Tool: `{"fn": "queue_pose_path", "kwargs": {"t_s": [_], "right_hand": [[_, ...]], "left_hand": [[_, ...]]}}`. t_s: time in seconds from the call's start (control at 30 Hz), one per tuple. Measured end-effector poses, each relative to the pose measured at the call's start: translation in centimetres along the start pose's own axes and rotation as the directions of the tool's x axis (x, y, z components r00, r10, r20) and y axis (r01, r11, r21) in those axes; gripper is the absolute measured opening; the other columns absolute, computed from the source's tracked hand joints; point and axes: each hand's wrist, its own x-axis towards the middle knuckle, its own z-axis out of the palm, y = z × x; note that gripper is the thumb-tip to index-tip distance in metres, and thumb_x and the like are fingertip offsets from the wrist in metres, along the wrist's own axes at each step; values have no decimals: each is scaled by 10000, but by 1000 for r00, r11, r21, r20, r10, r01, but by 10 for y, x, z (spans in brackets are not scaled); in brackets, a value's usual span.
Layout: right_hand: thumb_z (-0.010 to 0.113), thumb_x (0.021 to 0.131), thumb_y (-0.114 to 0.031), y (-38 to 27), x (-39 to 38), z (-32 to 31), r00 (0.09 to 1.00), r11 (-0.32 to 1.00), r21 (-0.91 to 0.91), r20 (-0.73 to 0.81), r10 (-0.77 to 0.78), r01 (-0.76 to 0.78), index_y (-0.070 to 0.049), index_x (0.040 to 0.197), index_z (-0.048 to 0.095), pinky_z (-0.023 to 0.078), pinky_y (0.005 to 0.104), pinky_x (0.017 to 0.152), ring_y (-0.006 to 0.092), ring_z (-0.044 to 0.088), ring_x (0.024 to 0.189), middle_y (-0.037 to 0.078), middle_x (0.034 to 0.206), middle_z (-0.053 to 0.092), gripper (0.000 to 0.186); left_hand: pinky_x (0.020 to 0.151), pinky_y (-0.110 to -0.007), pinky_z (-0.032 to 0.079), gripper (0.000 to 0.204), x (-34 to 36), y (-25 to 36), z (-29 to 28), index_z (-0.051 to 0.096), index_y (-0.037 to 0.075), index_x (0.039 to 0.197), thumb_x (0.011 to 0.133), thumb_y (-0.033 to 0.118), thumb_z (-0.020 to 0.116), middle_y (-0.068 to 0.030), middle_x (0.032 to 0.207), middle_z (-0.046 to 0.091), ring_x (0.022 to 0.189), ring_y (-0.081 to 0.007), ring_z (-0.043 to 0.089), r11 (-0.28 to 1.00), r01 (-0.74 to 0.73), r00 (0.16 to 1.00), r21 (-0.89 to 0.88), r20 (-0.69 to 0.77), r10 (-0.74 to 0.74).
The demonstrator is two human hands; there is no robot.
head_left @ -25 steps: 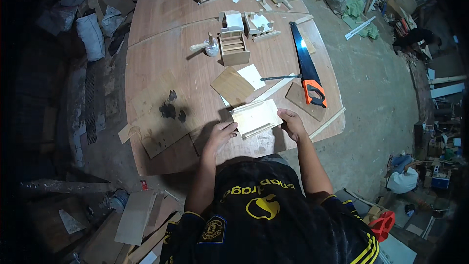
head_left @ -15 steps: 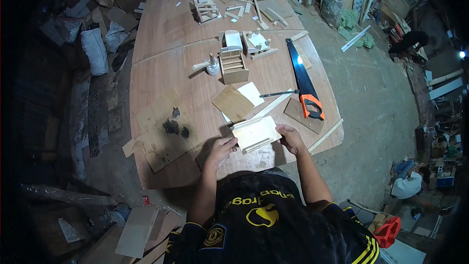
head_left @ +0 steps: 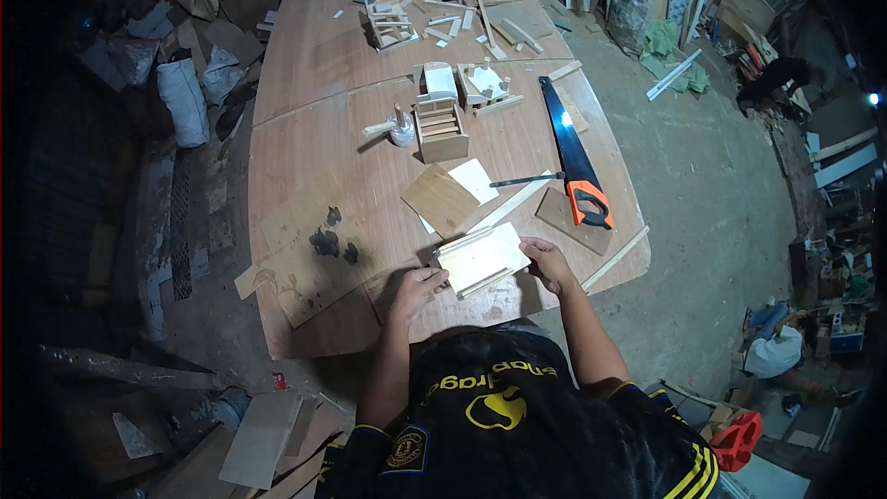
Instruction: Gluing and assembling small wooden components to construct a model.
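Between my hands, above the near edge of the table, is a small pale wooden panel [head_left: 482, 261] with thin strips along its two long edges. My left hand [head_left: 420, 289] pinches its left end, and my right hand [head_left: 547, 263] grips its right end. Just beyond it lie a brown square board [head_left: 441, 200] and a white piece [head_left: 474, 179]. To the right, a handsaw [head_left: 577, 157] with a black blade and orange handle rests partly over a brown board [head_left: 561, 212]. A thin dark file-like tool [head_left: 525, 179] lies beside the saw.
Small wooden furniture models [head_left: 442, 129] stand mid-table beside a wrapped jar [head_left: 401, 127] with sticks in it. A dark-stained board [head_left: 319, 249] lies at left. Wood offcuts [head_left: 453, 23] cover the far end. A person [head_left: 774, 348] is low on the floor at right.
The panel has tilted slightly in my hands, so its upper face shows a little more fully. Both hands keep hold of its ends.
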Motion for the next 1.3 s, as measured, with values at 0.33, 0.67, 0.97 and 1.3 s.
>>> {"fn": "queue_pose_path", "kwargs": {"t_s": [0.33, 0.67, 0.97, 1.3], "right_hand": [[594, 917, -209, 13, 6, -28, 999, 991, 134, 28, -25, 21, -71, 1127, 612, 464, 237, 640, 86, 602, 771, -5, 947, 658, 252], [587, 924, -241, -10, -2, -69, 1000, 990, 138, 1, -6, 5, -116, 1140, 599, 461, 255, 663, 75, 590, 789, -34, 949, 649, 250], [595, 921, -231, -37, 12, -128, 996, 996, 55, 63, 70, -74, -122, 1173, 588, 478, 225, 659, 64, 587, 810, -35, 975, 642, 274], [615, 910, -231, -63, 47, -145, 979, 996, -43, 186, 88, -81, -129, 1134, 593, 469, 218, 651, 46, 572, 747, -62, 884, 631, 247]], "left_hand": [[642, -222, 421, 230, -3, 3, 25, 631, 15, 945, 919, 242, 605, -7, 819, 600, 709, -83, 530, 987, -56, 996, -148, -70, 46], [602, -237, 443, 187, 15, -20, 41, 559, 120, 874, 970, 272, 510, -1, 743, 550, 657, -83, 529, 953, -95, 978, -288, -207, 35], [595, -233, 439, 217, 14, -6, 112, 555, 109, 888, 968, 306, 512, -8, 726, 556, 674, -92, 548, 904, -208, 929, -374, -365, 63], [660, -241, 443, 207, 1, -38, 142, 585, 71, 937, 958, 270, 532, -11, 781, 585, 729, -92, 552, 868, -359, 834, -342, -534, 135]]}}
